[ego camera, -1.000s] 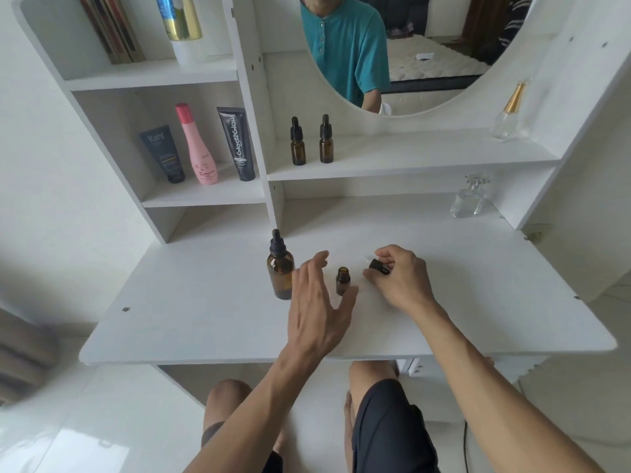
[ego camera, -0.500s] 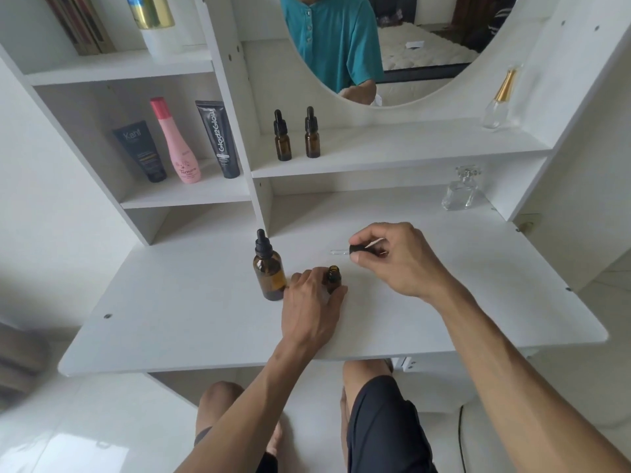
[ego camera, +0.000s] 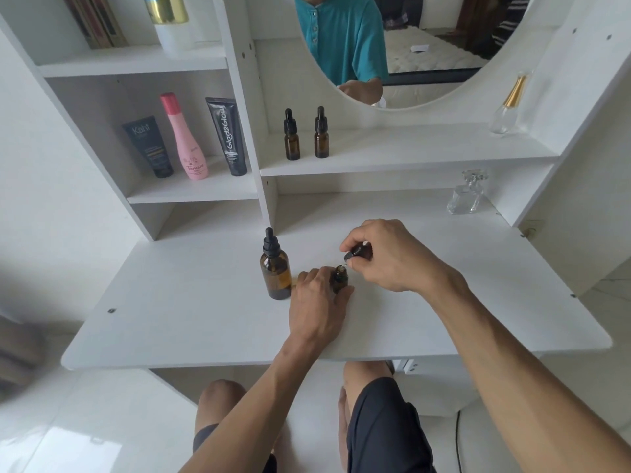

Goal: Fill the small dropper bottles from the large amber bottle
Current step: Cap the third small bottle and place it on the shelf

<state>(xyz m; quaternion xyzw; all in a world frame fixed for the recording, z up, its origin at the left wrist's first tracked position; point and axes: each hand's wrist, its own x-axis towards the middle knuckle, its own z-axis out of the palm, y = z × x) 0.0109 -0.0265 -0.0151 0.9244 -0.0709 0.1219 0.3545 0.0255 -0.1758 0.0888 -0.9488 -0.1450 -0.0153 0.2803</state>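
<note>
We steady the small open dropper bottle [ego camera: 340,279] with our left hand [ego camera: 317,307], whose fingers curl around its lower body and press it to the desktop [ego camera: 191,315], a little in from the middle of the front edge. Our right hand [ego camera: 392,256] pinches the black dropper cap [ego camera: 358,251] between thumb and fingertips and holds it tilted just above the small bottle's open neck; the glass tip is too small to make out clearly. The large amber bottle [ego camera: 276,271] stands upright just beside our left hand, on its left, with its own dropper cap on.

We judge the step to be bringing this dropper back to the neck, either to release liquid or to close the bottle. To do it well, we keep the left grip low and firm so the neck stays clear, bring the cap upright over the opening, and guide the tip straight down without knocking the rim. Two more capped small dropper bottles [ego camera: 306,134] wait on the shelf [ego camera: 409,155] behind.
</note>
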